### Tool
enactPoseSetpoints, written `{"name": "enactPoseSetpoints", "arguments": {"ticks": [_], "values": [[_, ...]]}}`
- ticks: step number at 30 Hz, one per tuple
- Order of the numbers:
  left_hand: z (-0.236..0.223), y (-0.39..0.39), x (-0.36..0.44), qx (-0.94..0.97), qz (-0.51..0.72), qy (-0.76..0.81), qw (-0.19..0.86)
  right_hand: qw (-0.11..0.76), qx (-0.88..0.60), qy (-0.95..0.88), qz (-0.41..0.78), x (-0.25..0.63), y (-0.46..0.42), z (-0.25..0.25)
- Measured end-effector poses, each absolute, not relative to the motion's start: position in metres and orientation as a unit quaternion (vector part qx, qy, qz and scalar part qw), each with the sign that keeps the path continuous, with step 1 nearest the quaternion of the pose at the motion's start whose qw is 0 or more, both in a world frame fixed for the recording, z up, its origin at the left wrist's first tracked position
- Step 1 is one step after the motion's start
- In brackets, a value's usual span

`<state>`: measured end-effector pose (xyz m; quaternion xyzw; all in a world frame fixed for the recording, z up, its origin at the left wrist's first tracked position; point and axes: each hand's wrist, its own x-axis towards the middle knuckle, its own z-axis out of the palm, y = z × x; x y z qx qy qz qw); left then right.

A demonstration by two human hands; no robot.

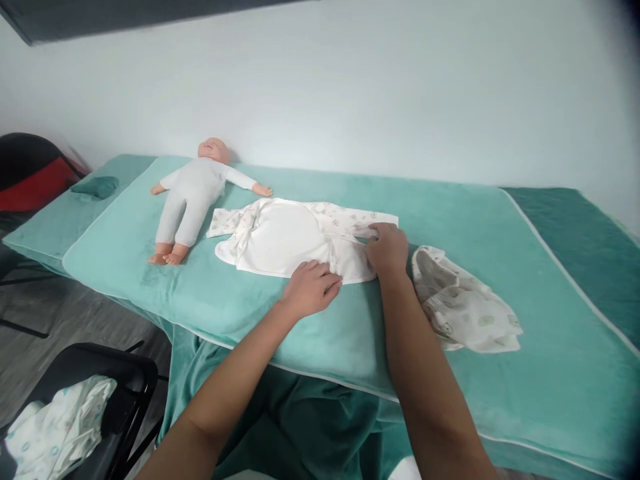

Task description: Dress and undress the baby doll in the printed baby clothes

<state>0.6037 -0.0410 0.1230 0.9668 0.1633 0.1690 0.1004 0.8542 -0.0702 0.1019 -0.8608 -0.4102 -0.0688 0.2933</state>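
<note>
A white long-sleeved baby shirt [290, 233] with small prints on its sleeves lies spread on the green padded bed cover [240, 300]. At its lower hem, my left hand [313, 287] is closed, with thumb and bent fingers on the cloth. My right hand [388, 248] pinches the shirt's right side, just below the sleeve; its fingertips are partly hidden. A baby doll [193, 193] in a white outfit lies face up to the left, one arm stretched towards the shirt. Beside my right forearm rests a crumpled white printed baby garment [465, 303].
A white wall [350, 87] runs along the bed's far side. At lower left, a black folding chair [115, 367] holds a white cloth with blue-green prints [63, 427]. Another black chair with a red item [37, 187] stands farther left. A small green cushion [95, 187] lies at the bed's left end.
</note>
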Motion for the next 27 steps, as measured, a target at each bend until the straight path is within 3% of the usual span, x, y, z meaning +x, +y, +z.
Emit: {"name": "enactPoseSetpoints", "arguments": {"ticks": [5, 10, 12, 20, 24, 27], "values": [[0.12, -0.04, 0.606, 0.975, 0.157, 0.141, 0.073, 0.347, -0.793, -0.492, -0.092, 0.838, -0.055, 0.124], [0.123, -0.041, 0.609, 0.977, 0.132, 0.153, 0.061, 0.16, -0.774, -0.613, 0.027, 0.812, -0.023, 0.144], [0.125, -0.042, 0.609, 0.978, 0.122, 0.158, 0.056, 0.143, -0.796, -0.587, 0.045, 0.811, -0.015, 0.144], [0.121, -0.043, 0.608, 0.973, 0.152, 0.163, 0.066, 0.329, -0.869, -0.369, -0.001, 0.848, -0.013, 0.129], [0.113, -0.042, 0.608, 0.962, 0.202, 0.167, 0.078, 0.392, -0.79, -0.457, -0.114, 0.837, -0.02, 0.128], [0.109, -0.041, 0.608, 0.954, 0.241, 0.161, 0.071, 0.399, -0.717, -0.566, -0.08, 0.808, -0.022, 0.122]]}}
